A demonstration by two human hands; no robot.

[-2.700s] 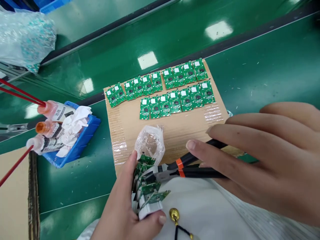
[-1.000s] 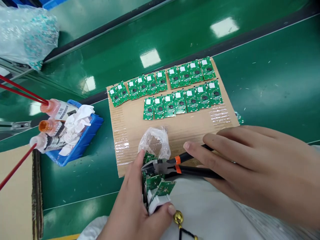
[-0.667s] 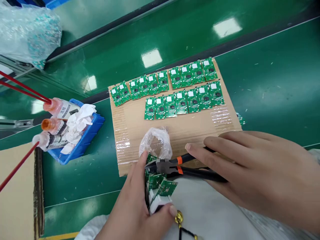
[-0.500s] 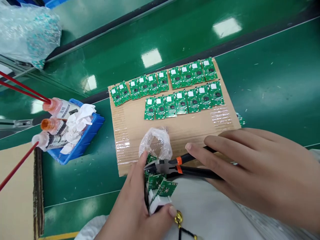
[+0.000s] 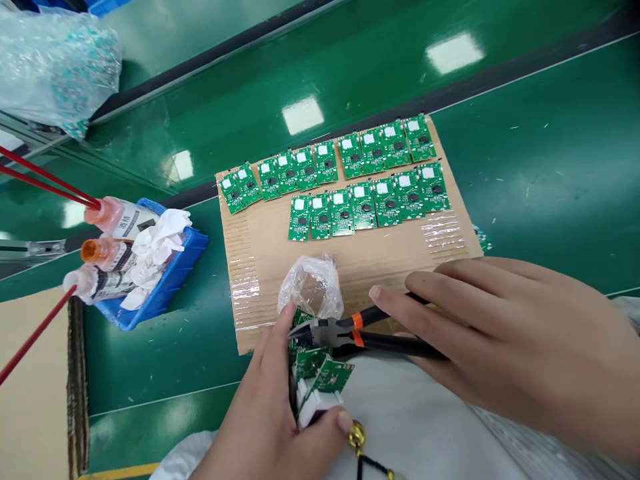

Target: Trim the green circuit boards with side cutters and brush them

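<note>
At 6 o'clock, pliers (image 5: 325, 333) show dull steel jaws and matt black plastic grips; at 12 o'clock, glossy circuit boards (image 5: 367, 207) sit on rough corrugated cardboard (image 5: 350, 267) over a shiny green bench (image 5: 545, 167).

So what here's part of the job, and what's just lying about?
Job:
left hand holding stacked green circuit boards
right hand holding side cutters against them
similar boards in rows on a cardboard sheet

Lying about:
crumpled clear plastic bag
blue tray
syringes
tissues
large plastic bag
</note>
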